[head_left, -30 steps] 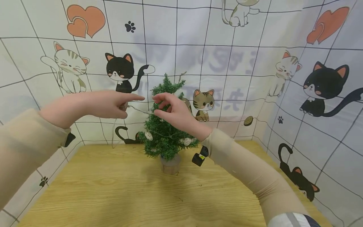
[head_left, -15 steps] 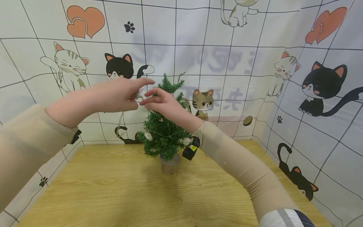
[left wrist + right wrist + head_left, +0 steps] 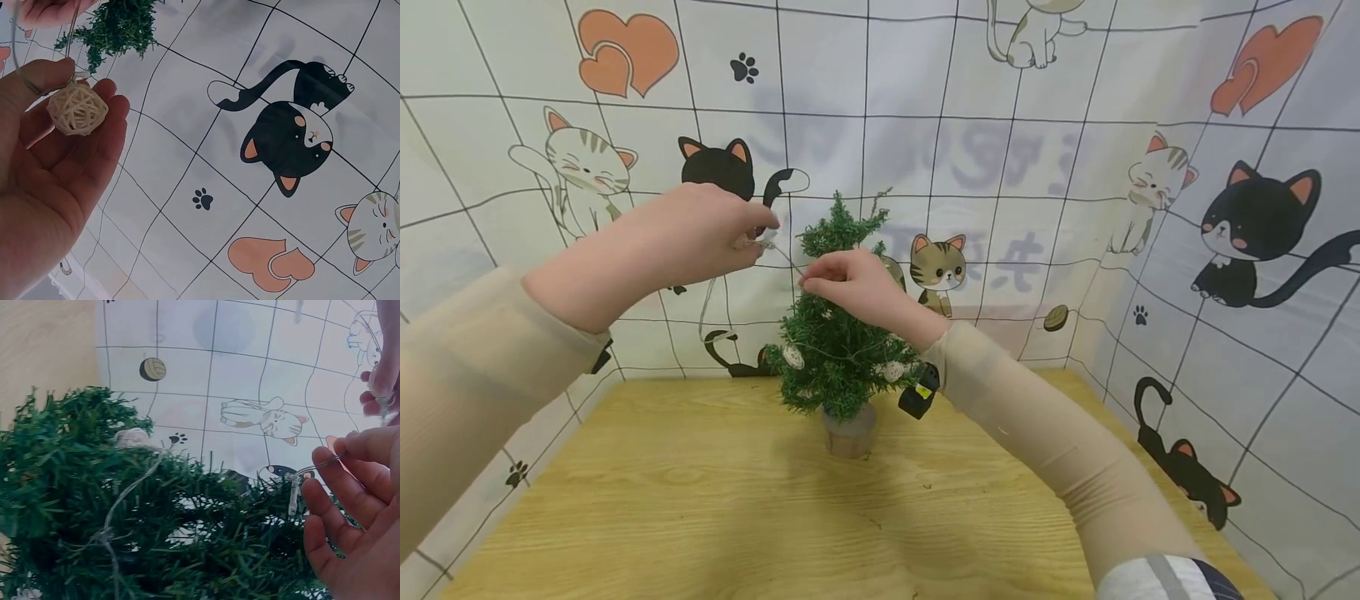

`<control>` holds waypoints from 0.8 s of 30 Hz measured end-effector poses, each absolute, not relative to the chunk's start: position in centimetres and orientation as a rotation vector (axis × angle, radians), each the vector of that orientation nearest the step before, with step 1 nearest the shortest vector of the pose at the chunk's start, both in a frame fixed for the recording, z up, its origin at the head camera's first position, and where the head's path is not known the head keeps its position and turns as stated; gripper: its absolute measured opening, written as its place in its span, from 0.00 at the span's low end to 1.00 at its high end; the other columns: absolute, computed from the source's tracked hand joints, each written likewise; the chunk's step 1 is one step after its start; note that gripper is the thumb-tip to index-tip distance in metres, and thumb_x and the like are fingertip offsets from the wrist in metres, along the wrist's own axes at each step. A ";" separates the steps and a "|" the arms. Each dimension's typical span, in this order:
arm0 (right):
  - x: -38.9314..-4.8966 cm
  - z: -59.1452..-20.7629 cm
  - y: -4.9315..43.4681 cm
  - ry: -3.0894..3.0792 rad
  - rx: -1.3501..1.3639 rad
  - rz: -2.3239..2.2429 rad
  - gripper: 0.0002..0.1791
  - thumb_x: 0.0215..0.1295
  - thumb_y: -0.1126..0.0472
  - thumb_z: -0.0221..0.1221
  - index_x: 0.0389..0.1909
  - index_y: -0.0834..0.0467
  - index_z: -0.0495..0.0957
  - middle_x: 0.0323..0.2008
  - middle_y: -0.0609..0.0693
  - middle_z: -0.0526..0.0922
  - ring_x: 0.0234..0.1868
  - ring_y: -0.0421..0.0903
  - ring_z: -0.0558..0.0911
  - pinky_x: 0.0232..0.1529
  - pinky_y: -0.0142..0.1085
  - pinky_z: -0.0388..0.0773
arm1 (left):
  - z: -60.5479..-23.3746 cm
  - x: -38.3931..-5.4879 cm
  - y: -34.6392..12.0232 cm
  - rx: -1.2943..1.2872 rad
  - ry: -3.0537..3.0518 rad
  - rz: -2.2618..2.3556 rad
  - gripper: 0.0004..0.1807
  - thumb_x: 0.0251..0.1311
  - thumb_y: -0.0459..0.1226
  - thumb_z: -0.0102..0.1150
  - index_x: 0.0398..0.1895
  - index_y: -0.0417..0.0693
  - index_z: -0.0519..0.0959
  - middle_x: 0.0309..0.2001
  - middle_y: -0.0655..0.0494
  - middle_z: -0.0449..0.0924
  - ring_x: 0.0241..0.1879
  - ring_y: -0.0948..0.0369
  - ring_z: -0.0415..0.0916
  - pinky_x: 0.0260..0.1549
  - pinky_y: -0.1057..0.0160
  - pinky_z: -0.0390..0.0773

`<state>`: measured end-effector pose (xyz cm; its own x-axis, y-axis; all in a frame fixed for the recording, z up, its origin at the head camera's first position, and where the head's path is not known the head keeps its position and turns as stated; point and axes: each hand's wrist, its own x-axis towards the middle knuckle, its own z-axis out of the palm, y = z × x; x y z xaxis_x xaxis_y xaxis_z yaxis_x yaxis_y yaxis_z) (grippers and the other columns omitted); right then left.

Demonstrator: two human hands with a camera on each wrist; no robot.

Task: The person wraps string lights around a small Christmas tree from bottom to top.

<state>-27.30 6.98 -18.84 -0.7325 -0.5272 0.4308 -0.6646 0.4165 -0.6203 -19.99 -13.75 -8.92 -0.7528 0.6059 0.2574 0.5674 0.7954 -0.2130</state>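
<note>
A small artificial Christmas tree [image 3: 842, 358] stands upright in a round base [image 3: 850, 437] on the table. My left hand [image 3: 677, 237], left of the treetop, pinches a string of lights. A woven ball [image 3: 78, 111] on that string lies against its fingers in the left wrist view. At the tree's left side, my right hand [image 3: 868, 287] pinches the wire [image 3: 322, 465] between thumb and index finger. A clear bulb [image 3: 294, 499] hangs from it beside the branches. More wire and two pale woven balls [image 3: 793, 357] show on the tree; its far side is hidden.
The wooden table [image 3: 700, 500] ends at a white cloth backdrop [image 3: 865, 67] with a grid and cat prints, close behind the tree. A loose length of wire [image 3: 704, 312] hangs below the left hand. Black wrist cameras [image 3: 919, 393] hang by the sleeves.
My left hand has risen, drawing the string higher beside the treetop. My right hand moved left to meet it, then back right to the tree, now pinching the wire.
</note>
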 end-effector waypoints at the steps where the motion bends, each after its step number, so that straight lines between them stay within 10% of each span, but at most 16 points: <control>1: -27.2 -19.0 7.1 -2.504 1.060 1.207 0.11 0.70 0.57 0.58 0.47 0.56 0.84 0.41 0.44 0.84 0.41 0.39 0.80 0.45 0.36 0.75 | -9.1 -20.1 -13.9 -0.892 -2.666 0.182 0.13 0.67 0.34 0.51 0.51 0.45 0.81 0.31 0.54 0.82 0.19 0.60 0.69 0.26 0.57 0.72; 6: -27.0 -19.6 7.6 -2.527 1.052 1.166 0.11 0.70 0.56 0.58 0.46 0.55 0.84 0.39 0.45 0.84 0.38 0.41 0.79 0.41 0.37 0.74 | -10.1 -20.4 -14.4 -0.926 -2.563 0.210 0.09 0.66 0.35 0.55 0.30 0.47 0.85 0.27 0.54 0.80 0.22 0.58 0.71 0.31 0.55 0.74; 16: -26.4 -20.8 8.1 -2.535 1.116 0.998 0.12 0.71 0.56 0.57 0.48 0.57 0.82 0.39 0.45 0.84 0.38 0.38 0.79 0.40 0.35 0.74 | -12.1 -19.7 -14.3 -0.953 -2.293 0.375 0.11 0.65 0.41 0.59 0.25 0.53 0.83 0.19 0.58 0.65 0.19 0.59 0.62 0.14 0.60 0.64; 24: -26.5 -21.7 9.0 -2.517 1.081 0.639 0.11 0.71 0.55 0.56 0.46 0.54 0.83 0.40 0.43 0.84 0.41 0.40 0.78 0.46 0.39 0.70 | -12.4 -19.3 -14.6 -0.934 -2.511 0.203 0.16 0.67 0.37 0.56 0.18 0.55 0.74 0.19 0.63 0.72 0.18 0.63 0.64 0.22 0.58 0.68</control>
<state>-26.51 8.98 -21.69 -0.6590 -0.5958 0.4591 -0.7426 0.6123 -0.2714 -19.28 -14.55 -12.36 -0.6688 0.6500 0.3608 0.5835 0.7597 -0.2871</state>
